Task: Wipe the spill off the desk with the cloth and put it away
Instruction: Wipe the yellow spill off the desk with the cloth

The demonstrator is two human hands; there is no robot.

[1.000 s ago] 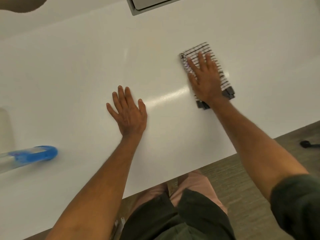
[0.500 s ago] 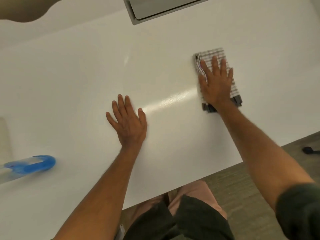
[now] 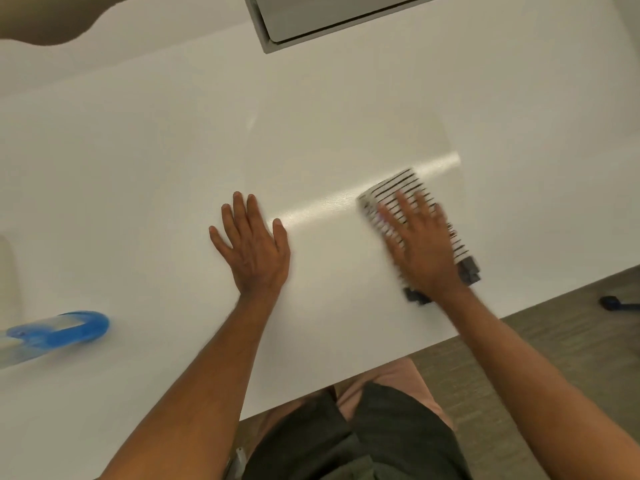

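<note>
A folded white cloth with dark stripes and dark end bands (image 3: 394,188) lies flat on the white desk (image 3: 138,168), right of centre and near the front edge. My right hand (image 3: 420,244) presses flat on top of it, fingers spread, blurred by motion. My left hand (image 3: 252,244) rests palm down on the bare desk to the left of the cloth, fingers apart and holding nothing. A shiny streak (image 3: 318,206) runs across the desk between the two hands and past the cloth's far corner. I cannot make out a distinct spill.
A clear bottle with a blue cap (image 3: 59,332) lies at the desk's left edge. A grey flat base (image 3: 329,19) stands at the back of the desk. Wooden floor (image 3: 571,341) shows beyond the front edge, with a small dark object (image 3: 614,303) on it.
My right hand has slid the cloth toward me and to the left, closer to the front edge. My left hand has stayed planted on the desk.
</note>
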